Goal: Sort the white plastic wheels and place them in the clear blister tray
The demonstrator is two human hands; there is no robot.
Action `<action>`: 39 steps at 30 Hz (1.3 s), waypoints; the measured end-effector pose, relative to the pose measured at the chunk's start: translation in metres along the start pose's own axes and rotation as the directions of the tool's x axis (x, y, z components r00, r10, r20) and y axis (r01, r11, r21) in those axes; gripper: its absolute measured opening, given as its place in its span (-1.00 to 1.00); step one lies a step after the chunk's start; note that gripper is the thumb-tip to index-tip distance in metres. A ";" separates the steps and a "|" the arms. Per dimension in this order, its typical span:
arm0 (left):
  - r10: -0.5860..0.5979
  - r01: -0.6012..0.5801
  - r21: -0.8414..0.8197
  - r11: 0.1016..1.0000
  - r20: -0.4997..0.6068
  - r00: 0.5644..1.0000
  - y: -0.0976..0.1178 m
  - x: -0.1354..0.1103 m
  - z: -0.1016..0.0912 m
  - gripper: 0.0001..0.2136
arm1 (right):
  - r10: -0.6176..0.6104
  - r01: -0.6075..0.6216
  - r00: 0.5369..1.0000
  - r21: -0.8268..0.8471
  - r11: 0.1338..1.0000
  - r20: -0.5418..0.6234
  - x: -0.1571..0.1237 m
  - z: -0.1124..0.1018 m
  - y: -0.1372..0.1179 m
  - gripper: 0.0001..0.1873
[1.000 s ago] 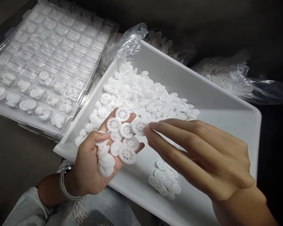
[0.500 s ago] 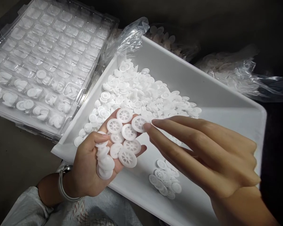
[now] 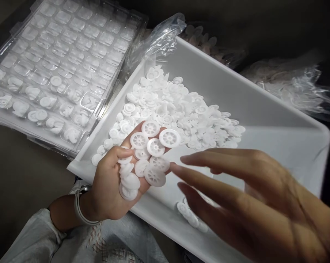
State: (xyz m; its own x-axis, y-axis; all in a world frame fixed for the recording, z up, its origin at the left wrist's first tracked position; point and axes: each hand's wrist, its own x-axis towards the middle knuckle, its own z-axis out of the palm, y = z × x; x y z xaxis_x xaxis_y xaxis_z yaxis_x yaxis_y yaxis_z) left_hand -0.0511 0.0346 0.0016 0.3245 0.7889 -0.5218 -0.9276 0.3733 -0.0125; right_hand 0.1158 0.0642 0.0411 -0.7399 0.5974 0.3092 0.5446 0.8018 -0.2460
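Observation:
Several white plastic gear wheels [image 3: 155, 147], some with spokes, rest on the upturned palm and fingers of my left hand [image 3: 107, 190]. Its thumb presses on a row of overlapping wheels along the palm's near side. My right hand [image 3: 244, 197] is just right of them, fingers apart and slightly blurred, with nothing visible in it. Its fingertips are close to the outermost wheels; whether they touch I cannot tell. Both hands are over a white bin [image 3: 285, 142]. A large heap of white gear wheels [image 3: 170, 102] lies inside it, and a smaller pile [image 3: 188, 213] sits partly behind my right hand.
On the left stands a clear plastic tray [image 3: 63, 54] with rows of pockets; the nearer pockets hold white parts. A crumpled clear bag [image 3: 165, 34] hangs at the bin's far corner. Another clear bag [image 3: 288, 86] with pale discs lies behind the bin.
My right hand has drawn back from the wheel at the far fingertips and moved down, its fingers spreading. The whole view has shifted slightly, and the wheels stay on my left hand.

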 end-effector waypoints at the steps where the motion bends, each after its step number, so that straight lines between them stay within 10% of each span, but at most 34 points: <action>1: 0.006 -0.006 -0.003 1.000 0.009 1.000 0.000 0.000 0.000 -0.46 | -0.012 0.012 1.000 0.030 0.999 0.003 0.001 0.002 -0.005 -0.81; 23: -0.014 0.013 -0.071 0.997 -0.010 1.000 0.005 0.000 -0.002 -0.51 | -0.310 0.312 0.947 -0.022 0.950 0.082 0.039 0.025 -0.011 -0.79; 39: -0.011 0.016 -0.089 0.996 0.057 0.998 0.003 0.003 -0.006 -0.53 | -0.210 0.205 0.973 0.065 0.977 0.100 0.015 0.011 -0.014 -0.76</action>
State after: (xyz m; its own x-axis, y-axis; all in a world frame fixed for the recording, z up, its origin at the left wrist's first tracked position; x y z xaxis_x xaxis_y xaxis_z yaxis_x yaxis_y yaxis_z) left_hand -0.0538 0.0346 -0.0053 0.3449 0.8113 -0.4721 -0.9350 0.3410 -0.0971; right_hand 0.0926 0.0622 0.0392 -0.8736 0.4109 0.2607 0.3548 0.9045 -0.2368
